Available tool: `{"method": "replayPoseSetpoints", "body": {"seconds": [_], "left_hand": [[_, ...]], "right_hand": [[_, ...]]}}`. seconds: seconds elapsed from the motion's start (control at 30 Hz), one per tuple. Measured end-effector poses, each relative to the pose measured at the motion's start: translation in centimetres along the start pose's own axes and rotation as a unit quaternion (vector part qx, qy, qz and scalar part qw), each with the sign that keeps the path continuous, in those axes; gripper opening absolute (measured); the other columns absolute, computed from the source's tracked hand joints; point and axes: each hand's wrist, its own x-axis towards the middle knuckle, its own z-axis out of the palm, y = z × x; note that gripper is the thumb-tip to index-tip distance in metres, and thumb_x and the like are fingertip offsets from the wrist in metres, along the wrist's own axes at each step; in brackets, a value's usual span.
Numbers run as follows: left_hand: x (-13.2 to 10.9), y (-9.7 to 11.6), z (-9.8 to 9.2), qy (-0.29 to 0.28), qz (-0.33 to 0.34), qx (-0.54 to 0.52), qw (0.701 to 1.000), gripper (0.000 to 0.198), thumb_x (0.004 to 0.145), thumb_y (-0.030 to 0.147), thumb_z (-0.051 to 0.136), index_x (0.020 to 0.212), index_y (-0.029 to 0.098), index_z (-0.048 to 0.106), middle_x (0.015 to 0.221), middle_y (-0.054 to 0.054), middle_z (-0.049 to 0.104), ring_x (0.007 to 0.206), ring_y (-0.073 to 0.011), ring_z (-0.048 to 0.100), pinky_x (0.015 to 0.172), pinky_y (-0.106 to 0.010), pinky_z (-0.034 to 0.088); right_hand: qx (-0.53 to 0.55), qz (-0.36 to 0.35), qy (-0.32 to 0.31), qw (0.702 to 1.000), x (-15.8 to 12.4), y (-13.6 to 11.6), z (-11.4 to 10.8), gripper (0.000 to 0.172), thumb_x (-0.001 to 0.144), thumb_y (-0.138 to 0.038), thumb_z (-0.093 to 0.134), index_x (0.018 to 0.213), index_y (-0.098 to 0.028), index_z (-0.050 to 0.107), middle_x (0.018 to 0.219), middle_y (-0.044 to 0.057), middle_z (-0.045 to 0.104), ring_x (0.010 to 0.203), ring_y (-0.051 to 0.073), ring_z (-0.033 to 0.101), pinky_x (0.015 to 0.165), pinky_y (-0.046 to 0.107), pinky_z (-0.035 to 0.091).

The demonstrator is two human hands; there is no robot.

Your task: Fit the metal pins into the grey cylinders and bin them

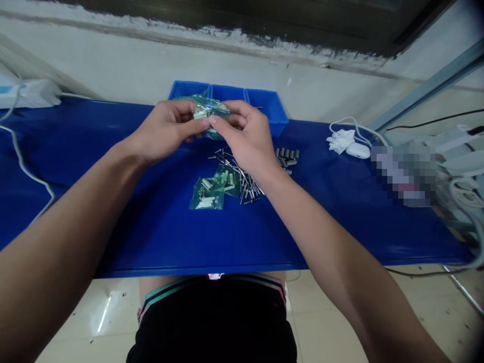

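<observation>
My left hand and my right hand pinch a small clear zip bag between them, held up in front of the blue bins. Whitish cylindrical parts show through its greenish plastic. Both thumbs press on the near side of the bag, and the other fingers are partly hidden behind it. Below the hands, two similar small bags with white pieces lie on the blue table. Beside them is a loose pile of thin metal pins. Short grey metal cylinders lie past my right wrist, partly covered by it.
Three joined blue bins stand against the wall. On the right lie crumpled tissue, a white earphone case, cables and a blurred-out item. A white power strip and its cable lie at the left.
</observation>
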Motion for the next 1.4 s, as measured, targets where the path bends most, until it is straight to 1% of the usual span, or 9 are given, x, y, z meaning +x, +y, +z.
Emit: {"method": "replayPoseSetpoints", "body": {"seconds": [0.1, 0.2, 0.47, 0.63, 0.8, 0.93, 1.17, 1.27, 1.4], "left_hand": [[-0.1, 0.0, 0.1, -0.013, -0.004, 0.005, 1.0, 0.049, 0.076, 0.065, 0.089, 0.087, 0.02, 0.073, 0.076, -0.002, 0.061, 0.069, -0.0144, 0.05, 0.061, -0.03, 0.038], [-0.2, 0.2, 0.1, -0.028, -0.002, -0.002, 1.0, 0.051, 0.072, 0.064, 0.092, 0.09, 0.02, 0.073, 0.078, -0.002, 0.063, 0.072, -0.0154, 0.052, 0.064, -0.029, 0.04], [-0.2, 0.2, -0.1, -0.014, -0.016, 0.045, 0.999, 0.027, 0.083, 0.038, 0.083, 0.079, 0.017, 0.067, 0.069, 0.001, 0.054, 0.064, -0.012, 0.045, 0.059, -0.028, 0.033], [-0.3, 0.4, 0.3, -0.007, 0.002, 0.007, 1.0, 0.017, 0.082, 0.028, 0.079, 0.079, 0.018, 0.067, 0.069, 0.002, 0.057, 0.064, -0.012, 0.046, 0.059, -0.027, 0.035], [-0.3, 0.7, 0.9, -0.002, 0.032, 0.009, 0.999, 0.027, 0.075, 0.036, 0.088, 0.079, 0.021, 0.067, 0.079, 0.0, 0.066, 0.075, -0.0165, 0.058, 0.072, -0.03, 0.045], [-0.4, 0.7, 1.3, -0.005, 0.05, 0.012, 0.999, 0.029, 0.078, 0.042, 0.087, 0.08, 0.022, 0.066, 0.085, -0.001, 0.071, 0.086, -0.0211, 0.067, 0.082, -0.035, 0.051], [-0.4, 0.0, 0.9, 0.023, 0.043, 0.051, 0.998, 0.024, 0.084, 0.037, 0.083, 0.09, 0.023, 0.065, 0.088, -0.001, 0.071, 0.089, -0.0197, 0.067, 0.079, -0.037, 0.052], [-0.2, 0.1, 0.9, 0.034, 0.048, 0.024, 0.998, 0.032, 0.078, 0.04, 0.089, 0.089, 0.02, 0.067, 0.087, -0.001, 0.072, 0.086, -0.0187, 0.065, 0.08, -0.036, 0.053], [-0.1, 0.4, 1.1, 0.035, 0.061, -0.026, 0.997, 0.04, 0.072, 0.049, 0.095, 0.088, 0.022, 0.07, 0.092, -0.001, 0.073, 0.083, -0.017, 0.062, 0.083, -0.036, 0.053]], "right_hand": [[0.036, -0.034, -0.009, 0.999, 0.0, 0.0, -0.1, 0.017, 0.101, -0.037, 0.063, 0.112, -0.025, 0.07, 0.113, 0.001, 0.075, 0.109, 0.019, 0.07, 0.094, 0.035, 0.056], [0.045, -0.039, -0.006, 0.998, 0.1, 0.1, -0.2, 0.018, 0.102, -0.037, 0.062, 0.111, -0.024, 0.07, 0.112, 0.002, 0.075, 0.108, 0.019, 0.07, 0.094, 0.036, 0.056], [0.009, -0.021, -0.017, 1.0, -0.3, -0.4, -0.3, 0.023, 0.101, -0.041, 0.061, 0.104, -0.022, 0.073, 0.106, 0.004, 0.073, 0.103, 0.021, 0.067, 0.09, 0.039, 0.053], [-0.011, -0.005, -0.023, 1.0, -0.5, -0.9, -0.5, 0.023, 0.098, -0.041, 0.063, 0.101, -0.022, 0.074, 0.101, 0.005, 0.072, 0.103, 0.024, 0.065, 0.089, 0.041, 0.051], [-0.027, 0.01, -0.033, 0.999, -0.5, -1.0, -0.7, 0.022, 0.098, -0.042, 0.063, 0.097, -0.023, 0.073, 0.094, 0.005, 0.071, 0.099, 0.025, 0.064, 0.086, 0.041, 0.05], [-0.039, 0.004, -0.036, 0.999, -0.6, -0.8, -0.7, 0.021, 0.1, -0.04, 0.061, 0.093, -0.022, 0.071, 0.09, 0.003, 0.068, 0.092, 0.022, 0.063, 0.081, 0.038, 0.05], [-0.077, 0.006, -0.042, 0.996, -0.5, -0.7, -0.5, 0.02, 0.101, -0.032, 0.054, 0.089, -0.022, 0.066, 0.083, 0.001, 0.062, 0.082, 0.019, 0.06, 0.075, 0.035, 0.047], [-0.061, 0.005, -0.046, 0.997, -0.4, -0.6, -0.5, 0.018, 0.1, -0.031, 0.053, 0.092, -0.022, 0.067, 0.083, 0.0, 0.062, 0.082, 0.018, 0.06, 0.073, 0.034, 0.047], [-0.039, -0.004, -0.052, 0.998, -0.1, -0.4, -0.5, 0.021, 0.101, -0.033, 0.052, 0.1, -0.022, 0.069, 0.09, 0.001, 0.065, 0.091, 0.02, 0.062, 0.079, 0.035, 0.049]]}}
